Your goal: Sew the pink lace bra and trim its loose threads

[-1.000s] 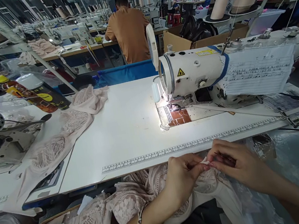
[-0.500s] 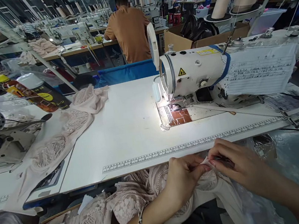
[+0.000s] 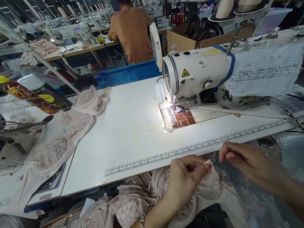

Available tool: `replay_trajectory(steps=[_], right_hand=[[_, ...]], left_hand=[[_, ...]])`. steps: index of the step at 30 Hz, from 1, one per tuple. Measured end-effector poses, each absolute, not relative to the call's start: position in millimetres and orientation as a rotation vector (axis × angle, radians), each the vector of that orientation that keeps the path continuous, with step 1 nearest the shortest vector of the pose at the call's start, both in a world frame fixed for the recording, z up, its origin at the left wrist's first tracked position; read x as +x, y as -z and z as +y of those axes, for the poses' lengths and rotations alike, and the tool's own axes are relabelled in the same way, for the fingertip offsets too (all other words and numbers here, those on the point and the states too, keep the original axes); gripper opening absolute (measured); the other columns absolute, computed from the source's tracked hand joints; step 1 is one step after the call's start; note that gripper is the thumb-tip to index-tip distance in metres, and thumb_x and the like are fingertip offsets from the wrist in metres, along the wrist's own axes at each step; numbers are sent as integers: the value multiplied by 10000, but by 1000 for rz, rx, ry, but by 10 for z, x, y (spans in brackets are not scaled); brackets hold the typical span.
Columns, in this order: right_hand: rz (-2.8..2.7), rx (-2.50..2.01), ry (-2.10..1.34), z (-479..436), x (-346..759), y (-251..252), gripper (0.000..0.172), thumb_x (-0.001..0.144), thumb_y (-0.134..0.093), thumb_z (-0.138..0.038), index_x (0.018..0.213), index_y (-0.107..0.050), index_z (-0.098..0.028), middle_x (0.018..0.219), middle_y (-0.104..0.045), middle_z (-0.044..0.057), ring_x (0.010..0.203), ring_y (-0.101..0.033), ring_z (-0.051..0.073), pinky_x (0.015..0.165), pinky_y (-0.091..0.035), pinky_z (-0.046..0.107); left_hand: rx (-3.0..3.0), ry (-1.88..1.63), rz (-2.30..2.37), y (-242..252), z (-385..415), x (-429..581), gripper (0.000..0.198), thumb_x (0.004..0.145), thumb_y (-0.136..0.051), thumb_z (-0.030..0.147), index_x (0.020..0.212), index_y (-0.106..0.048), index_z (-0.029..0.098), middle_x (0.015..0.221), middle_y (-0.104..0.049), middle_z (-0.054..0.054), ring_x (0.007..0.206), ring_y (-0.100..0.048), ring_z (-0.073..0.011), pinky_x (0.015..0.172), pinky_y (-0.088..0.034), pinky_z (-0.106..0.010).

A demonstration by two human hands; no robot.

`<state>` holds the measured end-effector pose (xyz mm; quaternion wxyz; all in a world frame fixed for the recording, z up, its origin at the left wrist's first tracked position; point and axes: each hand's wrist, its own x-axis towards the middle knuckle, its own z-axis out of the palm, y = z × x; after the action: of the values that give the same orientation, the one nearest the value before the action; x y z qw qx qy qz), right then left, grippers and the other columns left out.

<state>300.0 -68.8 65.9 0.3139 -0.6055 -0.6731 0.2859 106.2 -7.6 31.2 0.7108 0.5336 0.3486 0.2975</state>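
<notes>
The left hand [image 3: 188, 175] pinches a small white label [image 3: 206, 163] between thumb and forefinger, pressing it against the upper edge of the pink lace garment [image 3: 164, 196] that lies bunched in the person's lap, just below the near edge of the worktop [image 3: 132, 132]. The label pokes out to the right of the left fingertips, its long axis running roughly left to right, along the worktop's printed ruler strip [image 3: 197, 147].

The right hand [image 3: 247, 162] sits just to the right of the label, a little apart from it, fingers curled narrowly with thumb and forefinger tips drawn together; whether anything is caught between them cannot be told. So the label lies to the left of the right hand, between the two hands, with the left hand on it and the right hand the free one.

The sewing machine [image 3: 200, 72] stands beyond the hands on the far side of the worktop, its lit needle plate [image 3: 179, 117] up and slightly left of the label. More pink lace pieces [image 3: 63, 134] lie on the worktop well to the left of the machine. Behind the machine a person in an orange shirt [image 3: 131, 29] sits facing away at another row.
</notes>
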Motion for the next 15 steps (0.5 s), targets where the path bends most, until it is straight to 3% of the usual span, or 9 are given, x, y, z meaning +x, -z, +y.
replay_trajectory(steps=[3,6,9,15], right_hand=[[-1744,-1587,-915,-698,3043,-607,538,1025,-274,-629,834,-590,-238,663,-552,8,525,-473,156,522,-370,289],[-1714,-1593,-1058,-697,3009,-575,458,1035,-340,-574,942,-642,-243,865,-655,55,740,-608,201,627,-449,293],[-1647,-1562,-1183,-690,2943,-554,355,1028,-417,-537,1030,-612,-240,800,-625,23,675,-576,168,575,-427,263],[-1580,-1475,-1205,-656,2853,-528,332,992,-490,-550,934,-536,-226,714,-550,-17,598,-478,130,531,-368,242]], left_hand=[[1151,-627,769,-322,-54,1044,414,736,-801,505,774,-791,93,637,-659,-67,556,-466,-98,517,-335,-214],[1141,-610,760,-323,-44,1039,429,723,-804,516,765,-789,89,629,-653,-65,557,-463,-97,523,-330,-216],[1145,-606,762,-329,-46,1047,403,728,-794,490,752,-781,88,632,-658,-63,566,-471,-97,533,-341,-211],[1169,-582,808,-313,-58,1064,270,690,-788,359,678,-737,94,589,-615,-31,546,-443,-89,514,-326,-204]])
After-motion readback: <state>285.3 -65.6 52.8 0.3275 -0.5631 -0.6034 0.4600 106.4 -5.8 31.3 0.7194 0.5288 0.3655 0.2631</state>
